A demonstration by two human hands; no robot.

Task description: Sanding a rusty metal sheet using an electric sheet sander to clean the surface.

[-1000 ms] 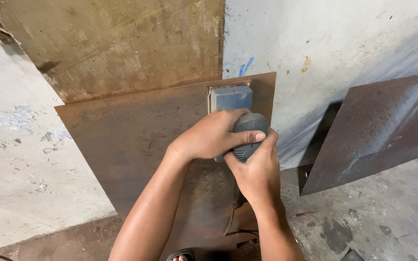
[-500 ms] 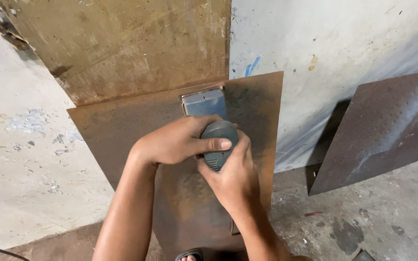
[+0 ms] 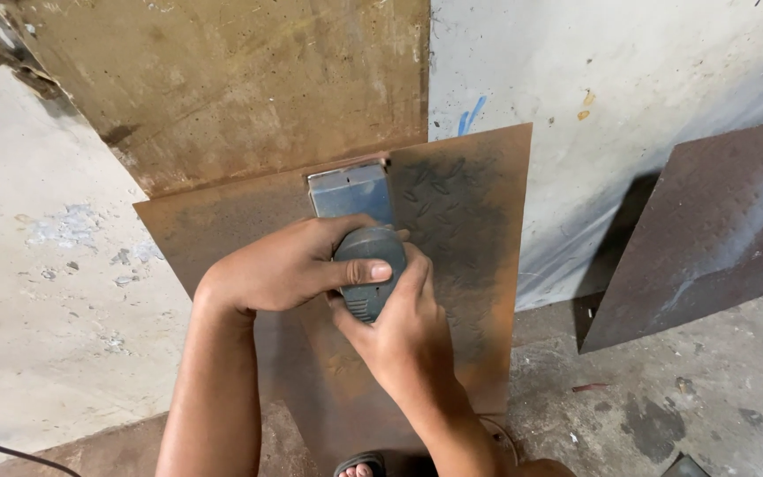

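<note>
A black cable (image 3: pixel 2 450) crosses the floor's left corner. The left hand (image 3: pixel 284 265) has its fingers clenched over the grey electric sander (image 3: pixel 366 256), which presses against the rusty steel plate (image 3: pixel 461 230) leaning on the wall. The right hand (image 3: pixel 404 340) grips the sander from below; a second plate (image 3: pixel 708 230) leans further right

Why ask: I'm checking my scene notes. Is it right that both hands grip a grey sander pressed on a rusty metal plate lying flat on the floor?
Not quite. In the head view the rusty plate leans against the wall instead of lying flat. Both the left hand and right hand do grip the grey sander.
</note>
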